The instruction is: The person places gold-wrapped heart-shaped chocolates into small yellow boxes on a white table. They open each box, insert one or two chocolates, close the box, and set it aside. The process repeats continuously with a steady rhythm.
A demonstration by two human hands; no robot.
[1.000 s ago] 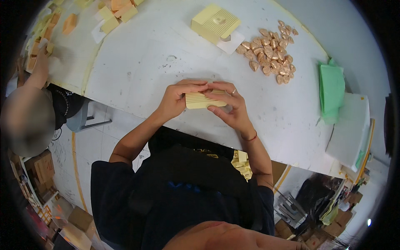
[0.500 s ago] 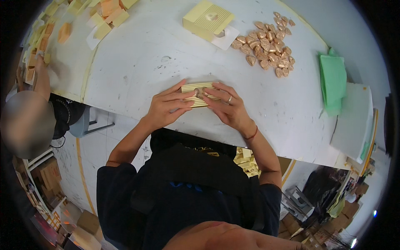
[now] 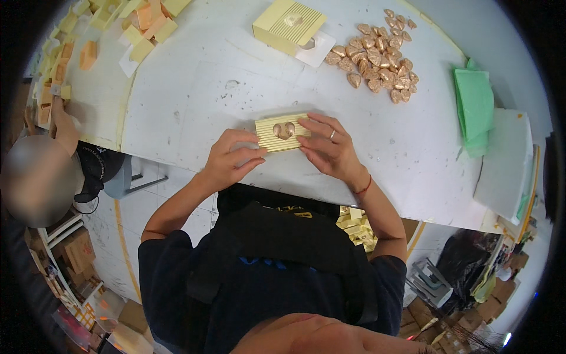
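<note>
A small pale-yellow box with a ribbed top (image 3: 268, 131) is held between my two hands over the near part of the table. Near its middle sits a shiny rose-gold heart-shaped piece (image 3: 284, 131), uncovered by my fingers. The fingertips and thumb of my left hand (image 3: 231, 154) grip the box's left end. At the right end, my right hand (image 3: 331, 147), wearing a ring, has fingers on the top and the thumb at the near edge. The box's underside is hidden.
Farther off stand a larger ribbed yellow box (image 3: 287, 26) and a pile of rose-gold foil-like pieces (image 3: 380, 62). At right lies a green sheet (image 3: 473, 109) by a white board (image 3: 502, 168). Yellow and orange boxes (image 3: 141, 35) are at far left, where another person's arm (image 3: 63, 127) reaches in.
My fingers have drawn outward from the middle of the box to its ends, uncovering the heart-shaped piece. The box has tilted slightly, its right end farther away.
</note>
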